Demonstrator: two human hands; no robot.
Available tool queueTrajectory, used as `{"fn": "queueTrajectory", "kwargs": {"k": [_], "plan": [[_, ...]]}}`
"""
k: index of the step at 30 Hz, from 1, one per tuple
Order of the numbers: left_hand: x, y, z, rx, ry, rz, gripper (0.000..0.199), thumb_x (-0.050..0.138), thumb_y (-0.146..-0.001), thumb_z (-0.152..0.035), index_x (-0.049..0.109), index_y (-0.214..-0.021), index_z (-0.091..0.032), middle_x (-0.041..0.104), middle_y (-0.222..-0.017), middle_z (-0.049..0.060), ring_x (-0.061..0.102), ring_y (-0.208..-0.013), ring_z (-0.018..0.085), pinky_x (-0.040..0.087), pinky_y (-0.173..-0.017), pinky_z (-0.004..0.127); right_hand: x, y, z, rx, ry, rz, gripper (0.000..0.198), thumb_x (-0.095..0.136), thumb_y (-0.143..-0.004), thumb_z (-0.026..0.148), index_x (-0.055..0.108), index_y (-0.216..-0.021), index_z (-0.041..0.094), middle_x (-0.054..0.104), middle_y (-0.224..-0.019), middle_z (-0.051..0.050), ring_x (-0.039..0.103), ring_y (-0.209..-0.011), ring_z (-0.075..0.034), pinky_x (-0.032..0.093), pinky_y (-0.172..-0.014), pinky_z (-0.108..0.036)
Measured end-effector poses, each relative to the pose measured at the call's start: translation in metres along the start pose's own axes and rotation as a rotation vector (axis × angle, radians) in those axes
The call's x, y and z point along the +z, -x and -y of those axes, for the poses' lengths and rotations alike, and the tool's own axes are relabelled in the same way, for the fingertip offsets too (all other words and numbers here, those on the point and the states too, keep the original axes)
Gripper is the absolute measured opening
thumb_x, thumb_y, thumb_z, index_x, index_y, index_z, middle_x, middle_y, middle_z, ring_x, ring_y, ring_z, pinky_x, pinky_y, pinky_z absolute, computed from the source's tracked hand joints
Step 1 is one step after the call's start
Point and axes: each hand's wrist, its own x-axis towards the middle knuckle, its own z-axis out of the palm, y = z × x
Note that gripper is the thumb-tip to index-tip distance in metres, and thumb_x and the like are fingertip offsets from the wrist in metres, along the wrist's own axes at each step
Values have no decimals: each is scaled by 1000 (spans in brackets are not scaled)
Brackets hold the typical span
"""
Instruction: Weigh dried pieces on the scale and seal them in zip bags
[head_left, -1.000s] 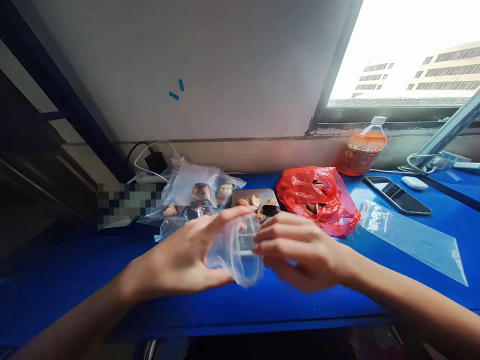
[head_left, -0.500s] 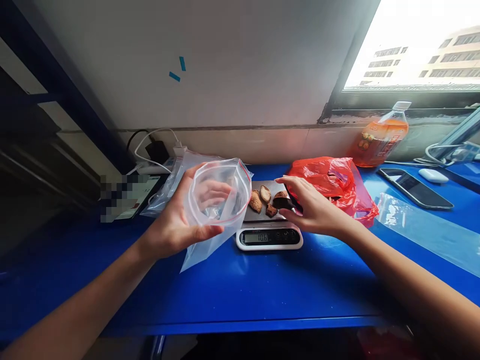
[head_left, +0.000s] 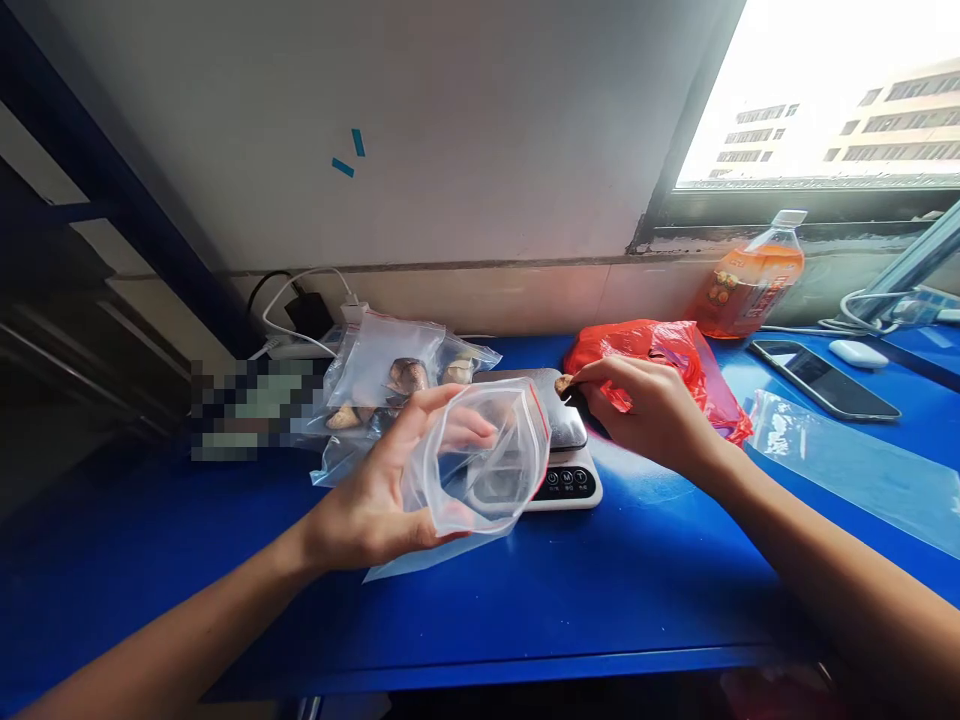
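Observation:
My left hand (head_left: 382,495) is curled around a clear zip bag (head_left: 487,450) with a red-lined seal, spreading its mouth wide. Between the fingertips of my right hand (head_left: 637,405) is a pinch of dried mushrooms (head_left: 562,385); a brown bit and a darker one show, and the rest is hidden by the fingers. This hand is just over the right side of the kitchen scale (head_left: 587,490). The held bag covers the scale's left part and its display. On the visible part of the metal plate I see no mushroom pieces.
Behind my left hand lie zip bags (head_left: 409,375) with mushrooms inside. A red plastic bag (head_left: 637,340) sits behind my right hand. Farther right are an orange drink bottle (head_left: 754,285), a phone (head_left: 825,380), a white case (head_left: 857,353) and a flat zip bag (head_left: 855,470).
My right hand has closed on the mushrooms that lay on the scale plate. My left hand has brought the open bag right and nearer, in front of the scale.

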Motion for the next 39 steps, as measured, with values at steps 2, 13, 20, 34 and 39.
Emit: {"fn": "queueTrajectory", "kwargs": {"k": [2, 13, 20, 34, 39], "plan": [[4, 1, 2, -62, -26, -39, 73, 78, -76, -33, 39, -138, -27, 59, -121, 10, 57, -122, 32, 48, -103, 47, -13, -1, 19, -81, -111, -195, 16, 58, -87, 9, 66, -94, 20, 74, -83, -3, 67, -70, -15, 52, -63, -27], [25, -2, 1, -147, -101, -92, 67, 82, -72, -38, 47, -129, -29, 62, -123, 8, 64, -114, 30, 54, -94, 38, -23, 9, 79, -182, -413, -198, 24, 57, -95, 20, 63, -118, 13, 66, -105, -12, 66, -93, -18, 56, -77, -29], [4, -6, 7, -129, -94, -223, 54, 79, -72, -46, 55, -115, -22, 67, -109, 9, 66, -106, 30, 54, -93, 41, 4, 6, 34, -37, -149, -58, 7, 58, -92, 19, 63, -98, 20, 69, -86, -6, 64, -80, -20, 52, -72, -34], [3, -2, 7, -101, -97, -192, 54, 79, -73, -45, 56, -117, -23, 65, -117, 10, 63, -112, 31, 52, -96, 43, 16, 10, 27, -198, 123, 214, 23, 48, -94, 10, 70, -91, 15, 69, -73, -7, 62, -68, -20, 50, -63, -33], [8, 0, 4, -108, -85, -137, 56, 80, -72, -43, 55, -117, -21, 65, -118, 12, 61, -115, 32, 49, -99, 44, -16, -8, 47, -53, -91, -276, 18, 54, -94, 14, 69, -101, 21, 73, -83, -5, 65, -71, -17, 51, -65, -32]]}}
